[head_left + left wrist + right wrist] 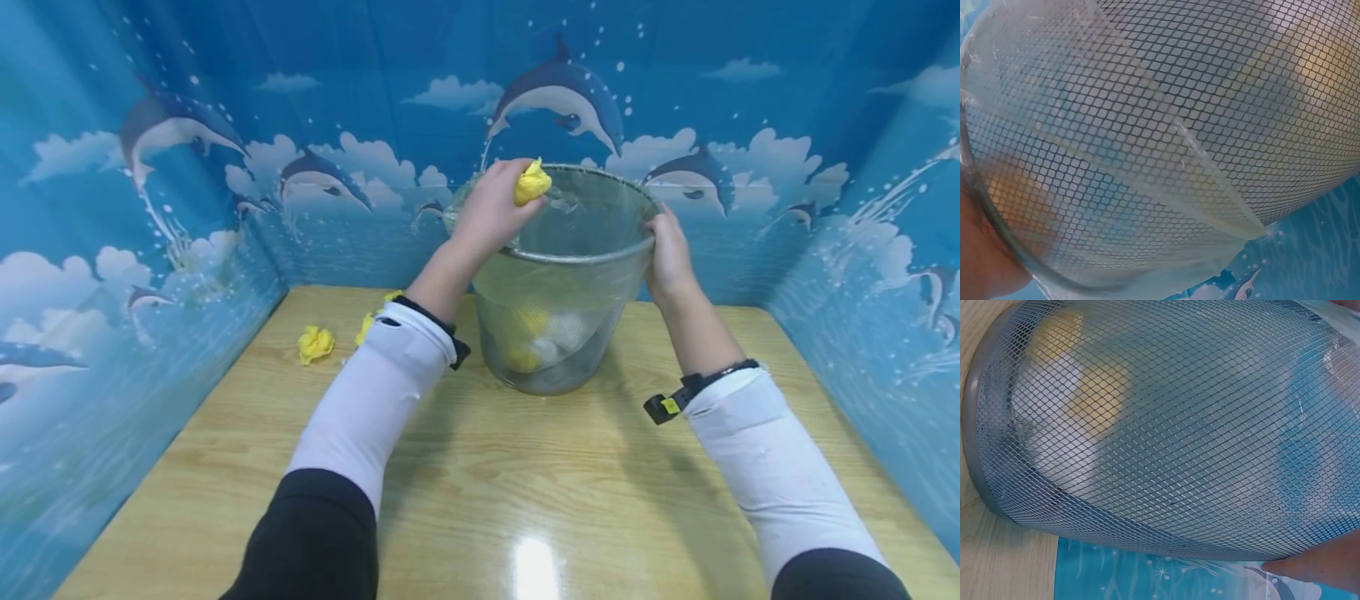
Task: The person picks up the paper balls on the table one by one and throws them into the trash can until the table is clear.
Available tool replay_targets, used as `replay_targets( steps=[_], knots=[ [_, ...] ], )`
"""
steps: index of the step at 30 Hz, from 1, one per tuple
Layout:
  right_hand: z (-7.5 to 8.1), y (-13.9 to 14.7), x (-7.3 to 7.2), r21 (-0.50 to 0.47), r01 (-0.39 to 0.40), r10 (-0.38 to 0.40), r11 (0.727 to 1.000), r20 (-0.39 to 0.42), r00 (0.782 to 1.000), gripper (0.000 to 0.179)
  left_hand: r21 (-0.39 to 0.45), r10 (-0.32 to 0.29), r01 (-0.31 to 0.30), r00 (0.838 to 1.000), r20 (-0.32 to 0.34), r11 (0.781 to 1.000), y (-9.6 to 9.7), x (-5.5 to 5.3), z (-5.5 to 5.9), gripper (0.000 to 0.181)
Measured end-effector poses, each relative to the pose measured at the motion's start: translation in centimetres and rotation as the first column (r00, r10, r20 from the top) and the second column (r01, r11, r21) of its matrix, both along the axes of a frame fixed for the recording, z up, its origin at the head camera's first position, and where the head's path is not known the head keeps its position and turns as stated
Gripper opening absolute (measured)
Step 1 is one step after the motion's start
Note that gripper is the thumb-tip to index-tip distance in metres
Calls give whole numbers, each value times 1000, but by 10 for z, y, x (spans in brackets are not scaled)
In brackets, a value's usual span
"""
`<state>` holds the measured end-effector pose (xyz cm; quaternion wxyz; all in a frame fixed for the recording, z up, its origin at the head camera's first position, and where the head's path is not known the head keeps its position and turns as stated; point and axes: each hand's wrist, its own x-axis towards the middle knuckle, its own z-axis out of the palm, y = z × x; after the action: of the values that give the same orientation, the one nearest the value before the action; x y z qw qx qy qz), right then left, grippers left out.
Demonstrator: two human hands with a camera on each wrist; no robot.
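A mesh wastebasket with a clear plastic liner folded over its rim stands on the table. Over the left side of its rim, my left hand holds a crumpled yellow paper ball. My right hand grips the rim on the right side, thumb outside in the right wrist view. Through the mesh, yellow and white crumpled pieces show low inside the basket, among them a yellow piece. In the left wrist view the mesh wall and liner fill most of the picture, with part of the left hand at the rim.
On the wooden table left of the basket lies another crumpled yellow paper ball. More yellow pieces show partly behind the left forearm. A blue dolphin-print curtain surrounds the table at the back and both sides.
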<state>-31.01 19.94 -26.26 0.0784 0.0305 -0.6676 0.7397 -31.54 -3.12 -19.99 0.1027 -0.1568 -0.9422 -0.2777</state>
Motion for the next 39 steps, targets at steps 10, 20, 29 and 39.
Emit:
replay_targets(
  steps=[10,20,29,39],
  knots=[
    [0,1,0,6,-5,5,1000,4,1000,70,69,-1,0,1000,14,998,-7,1,-2,64],
    [1,0,0,13,-3,3,1000,11,1000,70,111,46,-39,997,-55,993,-27,6,-8,57],
    [-1,-1,-1,17,0,0,1000,9,1000,71,197,65,-23,976,-206,980,-51,12,-29,50],
    [2,-1,1,1,-5,5,1000,8,1000,70,266,109,-35,957,-268,963,-84,27,-59,49]
  ],
)
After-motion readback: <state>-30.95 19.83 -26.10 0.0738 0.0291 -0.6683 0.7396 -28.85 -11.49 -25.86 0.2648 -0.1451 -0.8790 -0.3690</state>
